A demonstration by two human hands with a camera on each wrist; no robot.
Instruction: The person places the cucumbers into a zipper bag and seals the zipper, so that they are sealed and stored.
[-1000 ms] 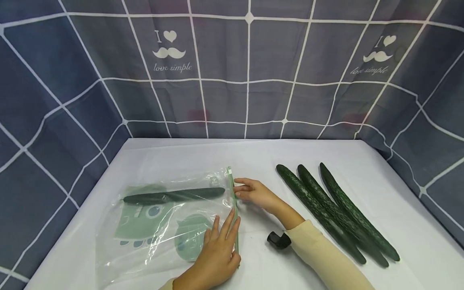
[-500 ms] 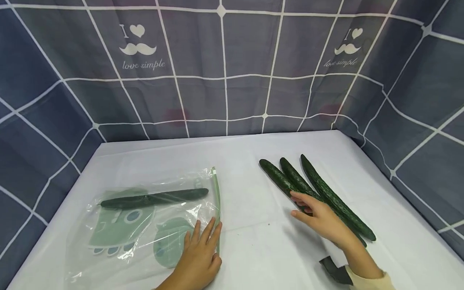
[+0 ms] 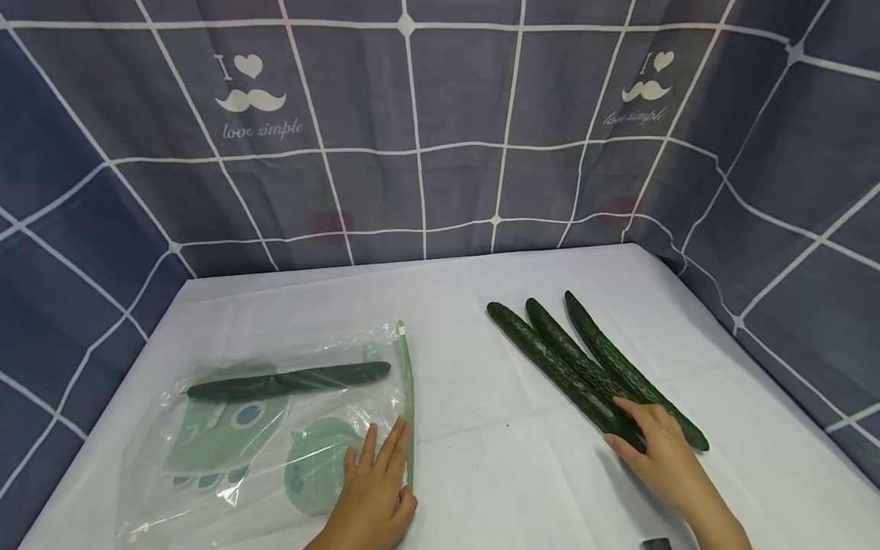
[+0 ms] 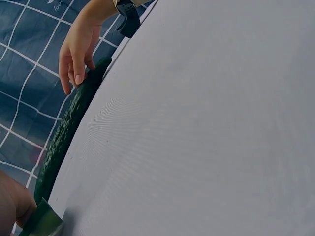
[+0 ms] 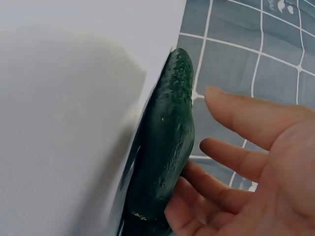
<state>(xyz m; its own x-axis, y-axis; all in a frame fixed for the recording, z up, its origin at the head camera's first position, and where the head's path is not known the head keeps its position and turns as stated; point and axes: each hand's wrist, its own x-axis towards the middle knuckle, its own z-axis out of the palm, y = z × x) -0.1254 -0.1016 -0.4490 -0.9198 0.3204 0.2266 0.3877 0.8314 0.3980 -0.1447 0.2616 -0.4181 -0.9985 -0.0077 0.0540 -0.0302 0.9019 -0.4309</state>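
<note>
My left hand (image 3: 374, 489) lies with straight fingers on the zip side of a clear zip bag (image 3: 409, 374), which is printed with green cartoon figures. One dark green cucumber (image 3: 296, 383) is inside the bag, near its far side. To the right, three loose cucumbers lie side by side: a left one (image 3: 560, 372), a middle one (image 3: 576, 350) and a right one (image 3: 629, 374). My right hand (image 3: 663, 462) reaches over their near ends, thumb beside the left cucumber. In the right wrist view its spread fingers (image 5: 236, 157) are right beside a cucumber (image 5: 165, 142), not curled round it.
White cloth (image 3: 461, 367) covers the table between the bag and the loose cucumbers. Grey-blue checked curtains (image 3: 454, 191) stand at the back and both sides. A dark strap piece (image 3: 656, 544) shows by my right wrist.
My right hand has left the bag's zip edge and moved right to the near ends of the loose cucumbers. My left hand stays on the bag. The head view has turned rightward.
</note>
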